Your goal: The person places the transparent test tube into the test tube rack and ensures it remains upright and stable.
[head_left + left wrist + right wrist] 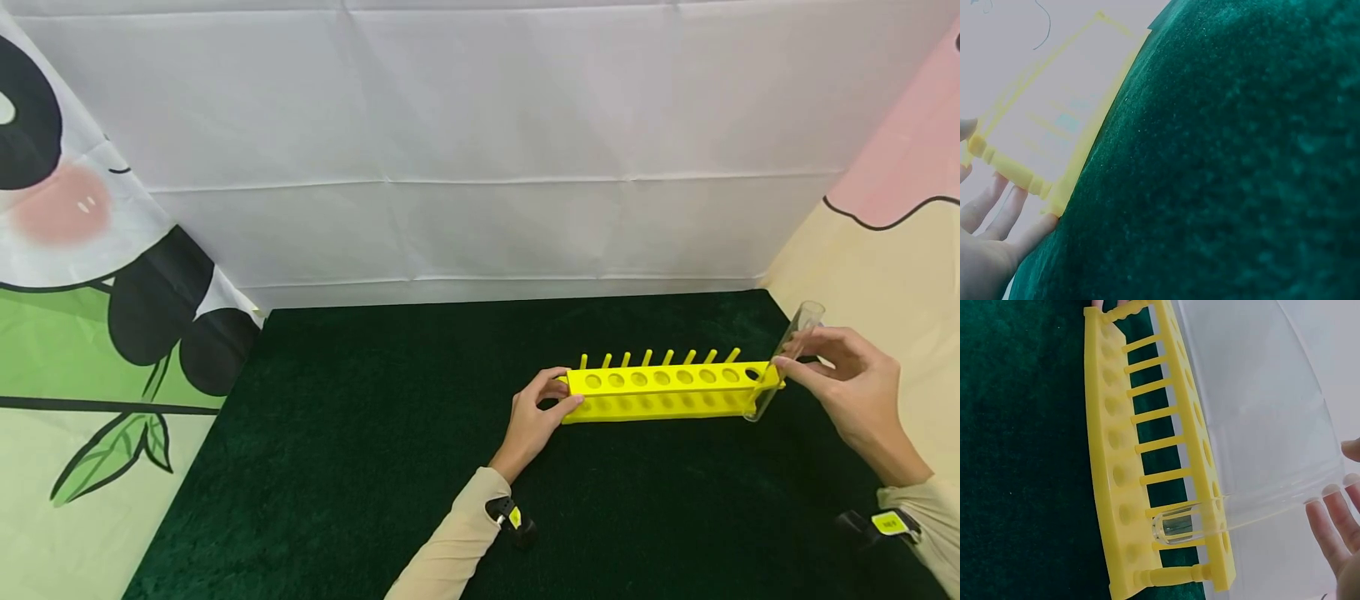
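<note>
A long yellow test tube rack (660,404) with a row of round holes and upright pegs stands on the dark green cloth. My left hand (532,417) grips its left end, thumb at the front; the left wrist view has the fingers by the rack's end post (1016,175). At the other end, my right hand (851,379) pinches a clear glass test tube (801,321) near its top. The tube slants, its rounded bottom (1172,528) overlapping the rack's last holes in the right wrist view. Whether it passes through a hole or lies in front, I cannot tell.
Dark green cloth (360,433) covers the table. A white sheet (480,150) hangs behind it, with printed cloths at the left (97,333) and right (900,275), the latter close to my right hand.
</note>
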Tool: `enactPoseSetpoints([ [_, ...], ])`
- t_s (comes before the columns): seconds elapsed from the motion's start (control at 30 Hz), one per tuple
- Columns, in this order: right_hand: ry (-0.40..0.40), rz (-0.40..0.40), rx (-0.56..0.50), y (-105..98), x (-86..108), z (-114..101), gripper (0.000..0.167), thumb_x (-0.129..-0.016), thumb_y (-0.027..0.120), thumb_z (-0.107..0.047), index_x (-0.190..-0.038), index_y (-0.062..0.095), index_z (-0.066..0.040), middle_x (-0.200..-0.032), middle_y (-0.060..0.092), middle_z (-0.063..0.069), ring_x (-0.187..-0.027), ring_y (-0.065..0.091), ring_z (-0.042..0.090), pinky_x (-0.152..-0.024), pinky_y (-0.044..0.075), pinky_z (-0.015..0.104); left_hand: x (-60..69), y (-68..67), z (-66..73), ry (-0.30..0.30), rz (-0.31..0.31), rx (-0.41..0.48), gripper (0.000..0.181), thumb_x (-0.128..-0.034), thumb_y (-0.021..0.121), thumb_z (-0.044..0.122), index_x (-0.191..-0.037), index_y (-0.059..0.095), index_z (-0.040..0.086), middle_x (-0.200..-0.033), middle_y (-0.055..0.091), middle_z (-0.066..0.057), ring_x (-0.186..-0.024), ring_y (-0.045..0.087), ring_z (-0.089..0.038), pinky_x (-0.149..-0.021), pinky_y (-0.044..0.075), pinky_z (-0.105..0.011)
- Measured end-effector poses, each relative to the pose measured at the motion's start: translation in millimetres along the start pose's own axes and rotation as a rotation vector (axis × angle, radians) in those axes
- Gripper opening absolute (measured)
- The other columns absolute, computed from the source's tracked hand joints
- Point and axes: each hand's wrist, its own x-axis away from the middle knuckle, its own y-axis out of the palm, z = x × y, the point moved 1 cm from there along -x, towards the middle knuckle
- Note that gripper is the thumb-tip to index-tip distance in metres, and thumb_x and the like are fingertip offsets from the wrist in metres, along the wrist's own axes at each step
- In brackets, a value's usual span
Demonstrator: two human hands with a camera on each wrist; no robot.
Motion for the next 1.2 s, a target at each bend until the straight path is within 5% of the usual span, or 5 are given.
enactPoseSetpoints([
  [0.33, 0.017, 0.012, 0.045, -2.0, -6.0, -2.6, 0.041, -0.07, 0.061, 0.029, -0.109, 0.053, 0.02, -0.095, 0.061, 0.01, -0.084, 0.059, 0.016, -0.076, 0.05, 0.014, 0.7, -0.8, 0.1, 0.003, 0.0, 0.017, 0.038, -0.0893, 0.065, 0.015, -0.124, 0.054, 0.005, -0.111, 0.06, -0.014, -0.104, 0.059, -0.035, -0.09, 0.046, -0.051],
  [0.7, 0.045, 0.045, 0.321, -4.6, -9.9, -9.0, 0.041, -0.073, 0.066, 0.022, -0.112, 0.056, 0.014, -0.094, 0.062, 0.002, -0.085, 0.059, 0.011, -0.076, 0.048, 0.012, 1.5, -0.8, 1.5, 0.006, 0.001, 0.021, 0.039, -0.0895, 0.065, 0.016, -0.125, 0.053, 0.005, -0.111, 0.06, -0.014, -0.104, 0.059, -0.034, -0.091, 0.044, -0.055],
  [0.87, 0.059, 0.054, 0.333, -5.3, -9.3, -10.1, 0.04, -0.074, 0.066, 0.02, -0.112, 0.056, 0.014, -0.095, 0.062, 0.002, -0.085, 0.058, 0.011, -0.076, 0.048, 0.012, 1.0, -0.9, 0.1, 0.003, -0.008, 0.019, 0.039, -0.0892, 0.065, 0.014, -0.125, 0.053, 0.004, -0.112, 0.06, -0.015, -0.105, 0.058, -0.035, -0.091, 0.045, -0.054],
  [1.2, 0.051, 0.079, 0.181, -9.6, -13.2, -11.2, 0.04, -0.071, 0.065, 0.024, -0.109, 0.055, 0.017, -0.092, 0.063, 0.004, -0.08, 0.059, 0.012, -0.076, 0.049, 0.013, -8.4, 6.2, -36.5, -0.005, -0.005, -0.006, 0.041, -0.0887, 0.067, 0.024, -0.126, 0.054, 0.017, -0.113, 0.06, -0.006, -0.104, 0.06, -0.024, -0.09, 0.047, -0.046],
])
